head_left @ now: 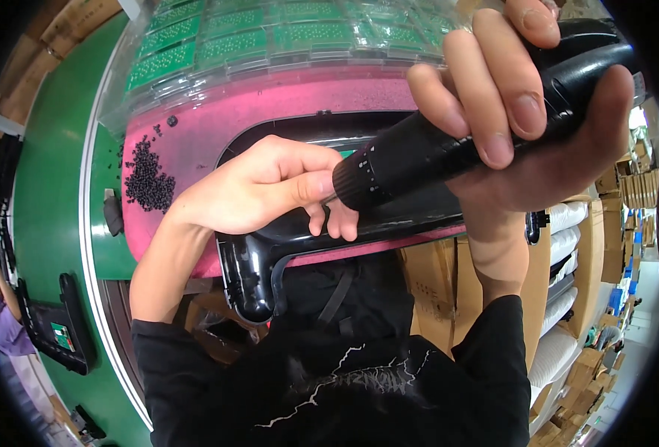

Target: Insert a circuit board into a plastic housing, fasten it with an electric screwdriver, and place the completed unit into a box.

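Observation:
My right hand (486, 97) is wrapped around a black electric screwdriver (426, 153), held tilted with its ringed nose pointing down to the left. At that nose my left hand (258, 186) has its thumb and forefinger pressed together, the other fingers curled below. What lies in this pinch is hidden; a thin bit or screw may be there, too small to make out. Beneath both hands lies a glossy black plastic housing (255, 272) with a curved, handle-like end at the lower left. A bit of green shows inside it behind my left fingers.
The housing rests on a pink mat (292, 93). Small black screws (149, 179) are heaped on its left. Clear trays with green circuit boards (229, 37) stand at the back. Another black housing (65, 328) lies on the green surface at left. Cardboard boxes (437, 287) stand at right.

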`<action>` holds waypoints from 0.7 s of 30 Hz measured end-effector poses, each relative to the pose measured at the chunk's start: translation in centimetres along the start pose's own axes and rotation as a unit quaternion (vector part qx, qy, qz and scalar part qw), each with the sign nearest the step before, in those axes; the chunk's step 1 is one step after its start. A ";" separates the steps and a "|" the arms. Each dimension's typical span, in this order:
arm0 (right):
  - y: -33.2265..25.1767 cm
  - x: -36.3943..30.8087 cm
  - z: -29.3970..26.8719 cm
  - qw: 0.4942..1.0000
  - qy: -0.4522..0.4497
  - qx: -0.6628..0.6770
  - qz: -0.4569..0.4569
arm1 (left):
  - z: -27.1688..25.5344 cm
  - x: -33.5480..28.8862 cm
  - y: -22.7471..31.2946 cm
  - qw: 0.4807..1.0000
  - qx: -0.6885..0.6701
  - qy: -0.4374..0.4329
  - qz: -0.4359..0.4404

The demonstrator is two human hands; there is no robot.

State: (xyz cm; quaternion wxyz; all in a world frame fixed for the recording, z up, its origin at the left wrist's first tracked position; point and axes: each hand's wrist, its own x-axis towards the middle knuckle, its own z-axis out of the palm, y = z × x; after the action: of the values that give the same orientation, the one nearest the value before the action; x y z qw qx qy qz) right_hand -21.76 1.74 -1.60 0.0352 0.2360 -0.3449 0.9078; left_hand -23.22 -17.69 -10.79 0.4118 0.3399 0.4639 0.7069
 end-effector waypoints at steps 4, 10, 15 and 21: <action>-1.5 0.5 -2.0 0.976 -0.183 -0.074 0.091 | 0.4 0.0 0.2 0.991 0.108 0.077 -0.003; -2.3 0.3 -2.5 0.965 -0.201 -0.148 0.076 | 0.4 0.5 -0.3 0.926 0.309 0.215 0.028; -3.3 -0.1 -1.5 0.951 -0.213 -0.215 0.057 | 0.2 1.0 -0.4 0.839 0.500 0.147 0.156; -2.7 0.6 -1.1 0.950 -0.219 -0.217 0.054 | -0.6 1.0 -0.3 0.811 0.526 0.137 0.216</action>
State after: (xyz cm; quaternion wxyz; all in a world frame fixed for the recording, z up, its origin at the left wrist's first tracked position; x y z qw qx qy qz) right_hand -22.11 4.48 -0.41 -0.0402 0.3967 -0.5452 0.7374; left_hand -24.11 -16.99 -11.20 -0.0608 0.4957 0.7312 0.4646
